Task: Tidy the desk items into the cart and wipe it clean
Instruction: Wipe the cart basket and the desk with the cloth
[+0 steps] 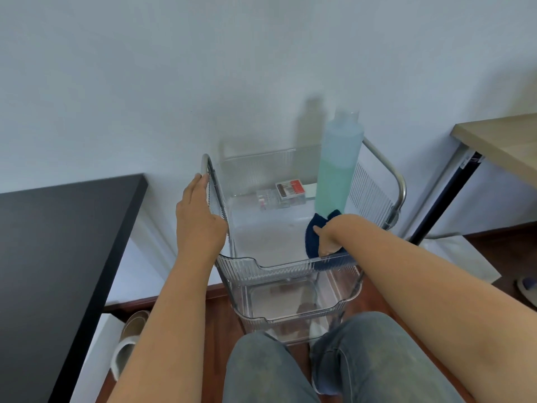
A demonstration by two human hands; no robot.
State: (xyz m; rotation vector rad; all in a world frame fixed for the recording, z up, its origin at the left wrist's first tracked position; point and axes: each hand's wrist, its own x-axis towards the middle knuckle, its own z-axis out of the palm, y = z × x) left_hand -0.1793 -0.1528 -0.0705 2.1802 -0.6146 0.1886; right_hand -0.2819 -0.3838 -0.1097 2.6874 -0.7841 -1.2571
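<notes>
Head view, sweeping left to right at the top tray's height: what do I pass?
Black desk → left hand on the cart → red-and-white box → green bottle → wooden table. Right hand with the blue cloth overlaps the bottle, so omitted.

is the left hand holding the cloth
No, the right hand grips the cloth inside the cart; the left hand rests on its side wall.
</notes>
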